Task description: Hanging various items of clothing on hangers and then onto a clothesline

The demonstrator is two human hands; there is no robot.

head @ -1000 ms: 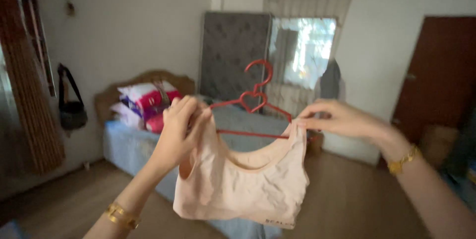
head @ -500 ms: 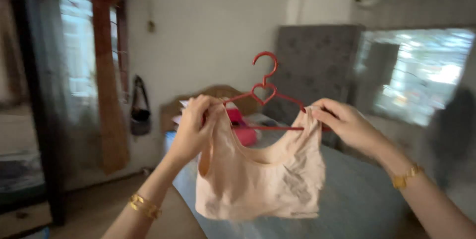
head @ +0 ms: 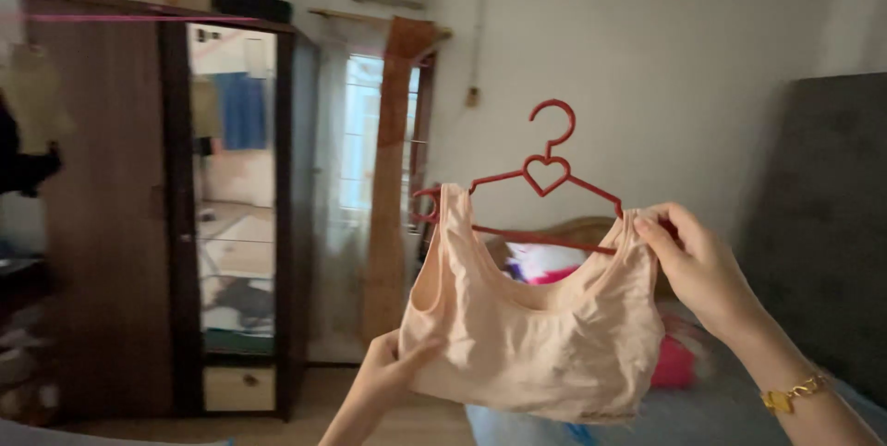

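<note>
**Garment on hanger, held mid-room**

A top (head: 527,340) is hanging on a hanger (head: 545,178), between the hands: the right hand (head: 698,266) is gripping its right strap, the left hand (head: 393,377) is touching its lower left edge. A wardrobe (head: 102,215) is standing far left, a curtain (head: 393,178) behind the top, a bed (head: 684,400) lying below and behind.
</note>
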